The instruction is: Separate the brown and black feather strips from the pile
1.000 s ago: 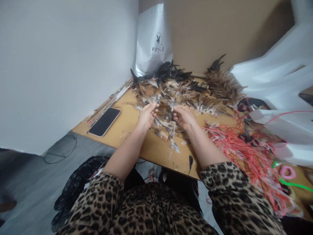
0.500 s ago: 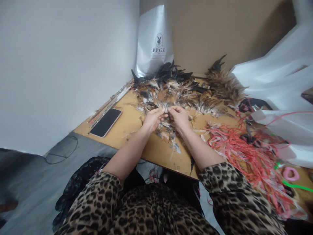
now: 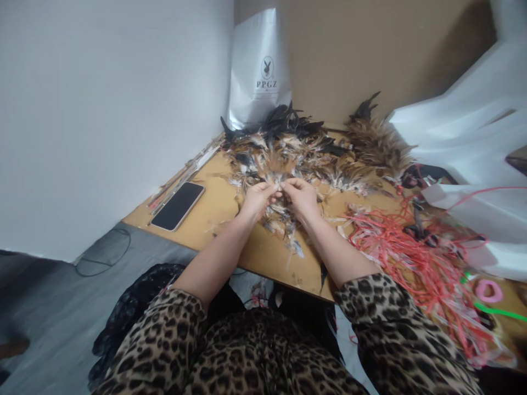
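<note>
My left hand (image 3: 260, 198) and my right hand (image 3: 300, 196) meet over the table, thumbs and fingers pinched close together. Between them is the pale base of a brown feather bunch (image 3: 275, 167), its tips fanning away from me. Exactly which strands each fingertip grips is too small to see. Below and behind the hands spread loose feathers (image 3: 284, 144), brown, white and grey, with long black feathers (image 3: 284, 120) at the back. Small feather scraps (image 3: 294, 244) lie on the table near my wrists.
A black-screened phone (image 3: 178, 206) lies at the left. A silver bag (image 3: 259, 71) stands at the back against the wall. Tangled red strings (image 3: 405, 258) cover the table's right side, beside white sheeting (image 3: 465, 126) and a pink ring (image 3: 488, 291). More brown feathers (image 3: 376, 145) lie back right.
Both hands stay at nearly the same spot, still pinching the feather bunch. Only slight finger movement shows, and the view has shifted a touch.
</note>
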Motion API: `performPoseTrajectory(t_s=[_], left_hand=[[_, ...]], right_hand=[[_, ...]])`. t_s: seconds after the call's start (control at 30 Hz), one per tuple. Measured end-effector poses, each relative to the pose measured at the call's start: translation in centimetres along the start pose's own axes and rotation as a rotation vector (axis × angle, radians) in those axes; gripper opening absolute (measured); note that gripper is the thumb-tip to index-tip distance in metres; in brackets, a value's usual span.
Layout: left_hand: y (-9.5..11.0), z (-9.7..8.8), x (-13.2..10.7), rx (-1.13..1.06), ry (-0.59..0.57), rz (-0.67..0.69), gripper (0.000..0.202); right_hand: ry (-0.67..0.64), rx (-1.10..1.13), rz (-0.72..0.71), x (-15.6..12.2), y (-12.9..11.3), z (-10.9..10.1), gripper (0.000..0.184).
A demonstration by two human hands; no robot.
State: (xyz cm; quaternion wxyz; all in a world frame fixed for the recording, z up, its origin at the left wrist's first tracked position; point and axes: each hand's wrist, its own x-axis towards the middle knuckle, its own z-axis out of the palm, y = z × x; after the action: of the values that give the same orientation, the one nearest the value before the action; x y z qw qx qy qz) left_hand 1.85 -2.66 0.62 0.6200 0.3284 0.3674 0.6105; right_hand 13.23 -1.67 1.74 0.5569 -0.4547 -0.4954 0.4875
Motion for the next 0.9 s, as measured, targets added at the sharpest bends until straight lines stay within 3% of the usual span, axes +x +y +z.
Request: performPoseTrajectory(t_s=[0.17,0.3,0.6,0.9], left_hand=[[0.1,0.1,-0.1,0.074,-0.004,0.019,0.018],[0.3,0.2,-0.3,0.071,-0.053,0.022,0.019],[0.3,0.3,-0.3,0.007,-0.063,-0.067,0.018],[-0.3,-0.1,-0.2,-0.007,-0.133,-0.062,0.016]], right_hand=[[-0.184,0.191,0.227,0.3,-0.5,-0.7,0.029],[-0.285,0.303,0.287,0.5,-0.8,-1.3,0.031],[-0.101,0.334,0.172,0.6,0.2,-0.7,0.030],[-0.105,0.341,0.251,0.3,-0.3,-0.6,0.029]])
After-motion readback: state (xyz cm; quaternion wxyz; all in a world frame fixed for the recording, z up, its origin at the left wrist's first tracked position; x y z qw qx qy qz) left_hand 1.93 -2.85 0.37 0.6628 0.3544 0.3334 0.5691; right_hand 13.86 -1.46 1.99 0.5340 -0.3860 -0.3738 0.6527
